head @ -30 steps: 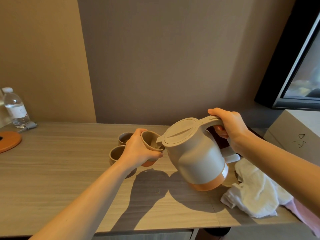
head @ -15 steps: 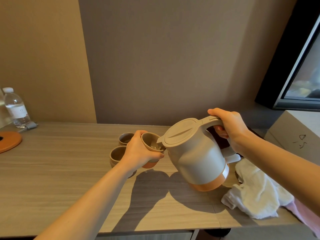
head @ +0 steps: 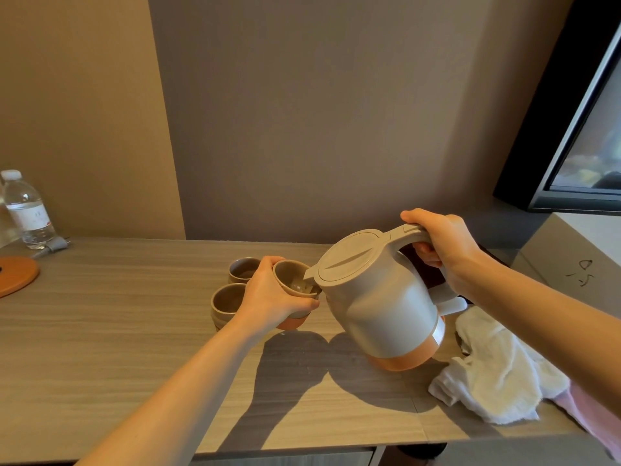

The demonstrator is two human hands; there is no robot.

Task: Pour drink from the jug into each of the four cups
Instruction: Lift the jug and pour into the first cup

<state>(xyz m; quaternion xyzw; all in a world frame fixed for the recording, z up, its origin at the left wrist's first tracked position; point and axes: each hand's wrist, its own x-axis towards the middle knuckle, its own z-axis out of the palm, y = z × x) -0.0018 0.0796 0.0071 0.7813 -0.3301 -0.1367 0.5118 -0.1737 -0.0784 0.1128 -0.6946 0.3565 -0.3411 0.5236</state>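
My right hand [head: 443, 245] grips the handle of a beige jug [head: 376, 297] with an orange base, tilted left above the table. Its spout sits over the rim of a beige cup [head: 294, 280] with an orange bottom. My left hand [head: 268, 295] holds that cup lifted and tipped toward the spout, and liquid shows inside it. Two more beige cups stand on the table behind my left hand: one at the back [head: 242, 269] and one nearer [head: 226, 301], which looks stacked on another.
A wooden table [head: 117, 348] runs along the wall. A white cloth [head: 494, 375] lies at the right edge, by a pink cloth [head: 594, 418]. A water bottle [head: 27, 210] and an orange round coaster [head: 16, 275] sit far left. A dark screen [head: 581, 129] hangs at right.
The jug has tipped slightly further toward the cup, and liquid has appeared inside the cup. Both hands have stayed nearly in place.
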